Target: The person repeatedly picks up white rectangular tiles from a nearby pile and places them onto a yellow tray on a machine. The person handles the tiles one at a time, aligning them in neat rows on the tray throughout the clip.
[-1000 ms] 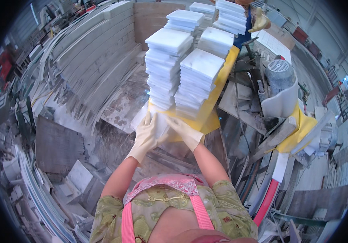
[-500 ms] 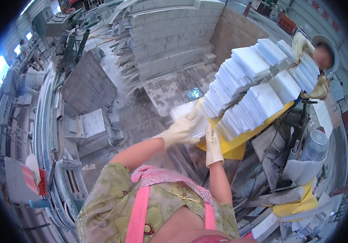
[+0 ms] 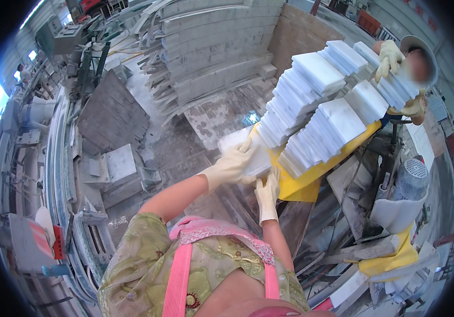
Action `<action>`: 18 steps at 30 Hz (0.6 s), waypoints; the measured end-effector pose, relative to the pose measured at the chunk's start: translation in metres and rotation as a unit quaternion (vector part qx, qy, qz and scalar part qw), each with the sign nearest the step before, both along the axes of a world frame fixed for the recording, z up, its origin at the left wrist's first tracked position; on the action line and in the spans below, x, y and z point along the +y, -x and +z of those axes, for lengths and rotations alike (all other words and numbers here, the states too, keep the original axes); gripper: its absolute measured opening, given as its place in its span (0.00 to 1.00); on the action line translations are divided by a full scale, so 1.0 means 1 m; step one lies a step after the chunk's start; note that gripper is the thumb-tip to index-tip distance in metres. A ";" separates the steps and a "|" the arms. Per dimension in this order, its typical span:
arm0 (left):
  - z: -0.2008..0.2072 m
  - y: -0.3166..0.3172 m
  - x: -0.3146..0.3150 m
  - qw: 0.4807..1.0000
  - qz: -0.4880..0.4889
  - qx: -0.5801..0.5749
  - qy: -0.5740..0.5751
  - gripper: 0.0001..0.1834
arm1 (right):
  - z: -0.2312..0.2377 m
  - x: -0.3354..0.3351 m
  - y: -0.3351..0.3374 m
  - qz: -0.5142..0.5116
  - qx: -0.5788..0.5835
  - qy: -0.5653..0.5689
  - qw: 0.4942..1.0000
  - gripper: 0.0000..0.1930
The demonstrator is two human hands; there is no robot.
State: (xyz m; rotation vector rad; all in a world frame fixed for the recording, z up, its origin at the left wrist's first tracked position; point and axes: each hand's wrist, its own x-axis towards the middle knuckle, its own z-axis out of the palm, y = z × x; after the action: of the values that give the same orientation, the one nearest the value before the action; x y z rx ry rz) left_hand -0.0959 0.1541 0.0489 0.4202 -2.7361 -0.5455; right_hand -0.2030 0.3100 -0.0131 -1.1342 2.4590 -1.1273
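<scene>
My left hand (image 3: 232,165), in a cream rubber glove, is closed on a pale stone tile (image 3: 259,157) at the left end of the yellow sheet. Below it, my right hand (image 3: 268,195), gloved alike, has its fingers curled at the same tile's near edge. Part of the tile is hidden by the left glove. Just beyond lies another pale slab (image 3: 233,139). To the right, two rows of white marble tiles, a far row (image 3: 319,71) and a near row (image 3: 338,121), stand on edge, leaning together on the yellow sheet (image 3: 300,186).
A co-worker's gloved hand (image 3: 390,59) rests over tiles at the far right end. A tall stack of long stone slabs (image 3: 221,37) stands at the back. Metal rails (image 3: 57,158) run along the left. Offcuts and a second yellow sheet (image 3: 391,259) lie at lower right.
Both my hands have shifted slightly left with the tile, away from the near row. The right hand is lower. The co-worker's upper hand has come down onto the tiles.
</scene>
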 end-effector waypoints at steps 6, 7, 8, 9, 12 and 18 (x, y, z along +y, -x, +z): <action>0.005 -0.001 0.001 1.000 -0.004 -0.005 0.001 0.59 | -0.005 0.002 0.014 0.024 -0.111 0.089 0.990 0.33; 0.004 -0.001 -0.001 1.000 -0.010 0.002 0.016 0.60 | -0.009 -0.001 0.019 0.049 -0.184 0.160 0.969 0.33; 0.003 -0.002 -0.001 1.000 -0.016 0.000 0.025 0.60 | -0.012 0.000 0.026 0.047 -0.270 0.222 0.936 0.32; 0.002 -0.002 -0.003 0.999 -0.018 0.004 0.031 0.59 | -0.017 -0.007 0.029 0.086 -0.268 0.275 0.919 0.31; 0.000 -0.005 -0.005 0.997 -0.023 0.047 0.062 0.59 | -0.025 -0.015 0.034 0.110 -0.271 0.235 0.927 0.30; 0.011 -0.007 -0.005 1.000 -0.019 0.012 0.008 0.61 | -0.023 -0.012 0.013 0.085 -0.234 0.293 0.923 0.37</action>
State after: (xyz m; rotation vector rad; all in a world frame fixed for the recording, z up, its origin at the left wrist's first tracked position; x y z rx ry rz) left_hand -0.0889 0.1495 0.0598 0.3573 -2.7285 -0.5336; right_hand -0.2163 0.2981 -0.0363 -1.0199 1.6696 -1.8861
